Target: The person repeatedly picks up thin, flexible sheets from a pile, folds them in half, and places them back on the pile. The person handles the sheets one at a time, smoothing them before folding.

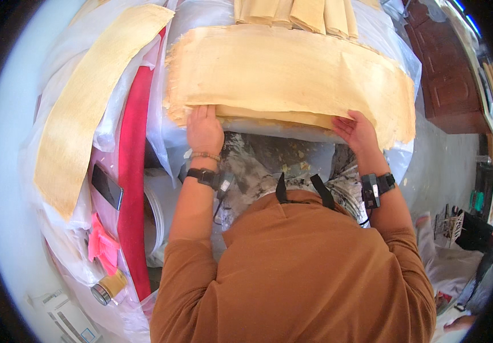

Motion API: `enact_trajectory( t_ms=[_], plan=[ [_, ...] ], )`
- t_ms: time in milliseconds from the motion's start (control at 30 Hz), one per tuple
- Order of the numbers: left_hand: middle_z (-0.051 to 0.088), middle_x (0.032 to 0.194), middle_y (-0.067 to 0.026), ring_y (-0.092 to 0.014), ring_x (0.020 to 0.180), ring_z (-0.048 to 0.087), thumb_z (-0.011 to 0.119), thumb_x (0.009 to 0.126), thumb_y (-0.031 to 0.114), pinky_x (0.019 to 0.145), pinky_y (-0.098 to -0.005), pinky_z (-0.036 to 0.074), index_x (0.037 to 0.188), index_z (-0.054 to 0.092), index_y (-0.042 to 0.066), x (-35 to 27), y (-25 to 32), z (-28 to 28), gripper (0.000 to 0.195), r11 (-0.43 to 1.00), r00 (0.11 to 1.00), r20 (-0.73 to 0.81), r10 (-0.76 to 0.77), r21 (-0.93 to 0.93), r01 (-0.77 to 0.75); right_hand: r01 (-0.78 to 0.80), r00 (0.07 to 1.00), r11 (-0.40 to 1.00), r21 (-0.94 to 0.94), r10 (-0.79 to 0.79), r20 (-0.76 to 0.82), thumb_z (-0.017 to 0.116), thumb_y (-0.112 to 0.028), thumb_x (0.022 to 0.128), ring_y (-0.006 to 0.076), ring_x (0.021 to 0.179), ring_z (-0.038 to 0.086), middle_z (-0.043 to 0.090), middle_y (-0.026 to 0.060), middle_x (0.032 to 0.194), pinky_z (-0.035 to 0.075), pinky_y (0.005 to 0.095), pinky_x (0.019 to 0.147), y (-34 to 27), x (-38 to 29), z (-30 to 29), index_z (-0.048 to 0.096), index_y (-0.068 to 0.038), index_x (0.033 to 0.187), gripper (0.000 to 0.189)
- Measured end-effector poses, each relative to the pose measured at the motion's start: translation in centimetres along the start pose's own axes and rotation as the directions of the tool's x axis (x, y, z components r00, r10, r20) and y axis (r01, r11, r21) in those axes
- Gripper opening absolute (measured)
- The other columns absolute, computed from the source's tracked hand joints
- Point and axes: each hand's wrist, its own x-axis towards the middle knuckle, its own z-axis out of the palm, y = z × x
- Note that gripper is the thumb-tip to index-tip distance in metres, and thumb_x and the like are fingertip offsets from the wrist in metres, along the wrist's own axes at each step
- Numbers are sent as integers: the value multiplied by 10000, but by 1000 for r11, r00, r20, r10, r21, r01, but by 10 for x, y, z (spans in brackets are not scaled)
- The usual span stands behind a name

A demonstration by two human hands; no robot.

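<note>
A wide stack of thin, pale-yellow brittle sheets (268, 64), resembling dried bean-curd skin, lies across in front of me with ragged ends. The near edge of the top sheet is raised, leaving a dark gap over the layers beneath. At its left part, the fingertips of my left hand (205, 133) go in at this edge. My right hand (360, 133) pinches the edge farther right, thumb above and fingers curled below. Part of the fingers on each side is hidden by the sheet.
Folded yellow pieces (293, 15) lie beyond the stack. To the left are a long single sheet (77, 107) on plastic film, a red strip (135, 171), a phone (107, 186), a pink cloth (103, 244) and a lidded jar (109, 286). A brown cabinet (448, 73) stands right.
</note>
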Motion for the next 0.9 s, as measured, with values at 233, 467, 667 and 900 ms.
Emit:
enact_trajectory(
  t_ms=[233,467,667,900],
  plan=[
    [650,1169,-69,-286,1081,592,518,903,122,939,-416,490,1150,680,92,3,15,-5,297,993,993,31,116,-32,-115,-175,985,913,-370,160,-71,623,-320,983,236,866,729,726,106,841,598,379,777,-7,-44,2,671,-42,861,308],
    [586,1380,-78,-312,1062,618,551,885,77,881,-396,559,1359,586,157,24,16,-6,482,986,961,229,156,20,-164,808,446,-114,-577,-521,728,713,-321,881,334,1037,677,703,158,1106,544,423,901,45,-53,152,697,-52,1129,367],
    [484,1525,-78,-311,1048,626,555,889,51,883,-400,566,1494,477,234,30,13,-5,637,975,954,226,196,59,-215,566,743,-72,-821,-386,546,724,-314,861,331,1142,641,649,163,1283,511,427,976,63,-24,234,554,-82,1368,583],
    [514,1474,-86,-315,1046,631,536,908,77,844,-406,572,1447,522,229,34,17,-6,560,980,942,282,183,29,-199,585,726,346,-734,-627,283,728,-441,849,343,1067,667,687,159,1208,530,421,916,52,-1,247,610,-79,1317,604]
  ],
)
